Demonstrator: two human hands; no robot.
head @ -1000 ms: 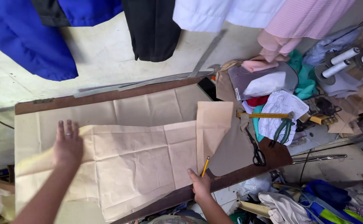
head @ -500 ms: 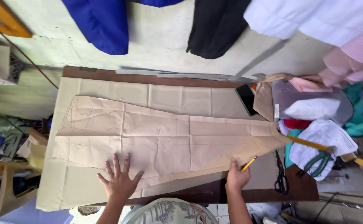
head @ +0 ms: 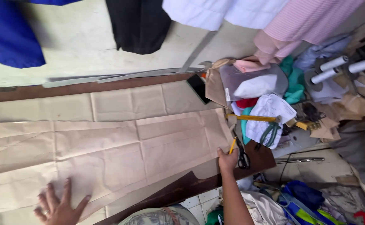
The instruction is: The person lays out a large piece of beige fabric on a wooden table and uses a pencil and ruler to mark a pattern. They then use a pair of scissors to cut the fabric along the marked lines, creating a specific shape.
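Observation:
A long creased sheet of brown pattern paper [head: 107, 141] lies spread flat over a second brown sheet [head: 120, 100] on a dark wooden table [head: 178, 189]. My left hand [head: 59, 206] presses flat on the pattern's near left part, fingers spread. My right hand [head: 227, 159] rests at the pattern's right end and grips a yellow pencil [head: 232, 146] that points away from me. Black scissors [head: 242, 155] lie just right of that hand.
A black phone [head: 198, 88] lies at the table's far right corner. Piled cloth [head: 257, 87], a yellow ruler [head: 251, 118] and green-handled pliers [head: 269, 134] crowd the right side. Metal rulers [head: 120, 76] line the far edge. Garments [head: 138, 23] hang above.
The folded right end of the pattern paper has been laid out flat. My left hand slid along the near edge, and my right hand stays at the right end with the pencil.

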